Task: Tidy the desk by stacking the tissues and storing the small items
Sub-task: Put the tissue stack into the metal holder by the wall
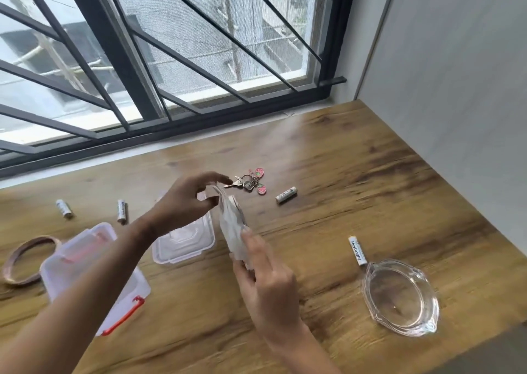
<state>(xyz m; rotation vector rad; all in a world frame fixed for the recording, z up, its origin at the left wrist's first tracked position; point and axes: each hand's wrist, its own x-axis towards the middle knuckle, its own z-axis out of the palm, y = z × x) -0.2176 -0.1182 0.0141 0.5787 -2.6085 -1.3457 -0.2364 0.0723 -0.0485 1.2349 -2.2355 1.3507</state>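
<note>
Currently the tissues [232, 225] are held edge-up in the air above the desk [342, 174]. The right hand [268, 282] has a pinching grip on their near end; the left hand [185, 199], fingers curled, grips the far top edge. Likely squaring the stack; next, lay it flat. Just left of the grip sits a lid [185, 239], and beyond it keys [248, 184] and a battery [286, 194].

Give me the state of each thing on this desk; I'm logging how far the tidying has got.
Tissues: held on edge between both hands, off the desk.
Left hand: pinching the stack's top.
Right hand: gripping its lower end.
Plastic box: open.
Lid: off, lying beside the box.
Glass dish: empty.
Keys: loose on the desk.
Four batteries: lying loose, scattered.
</note>
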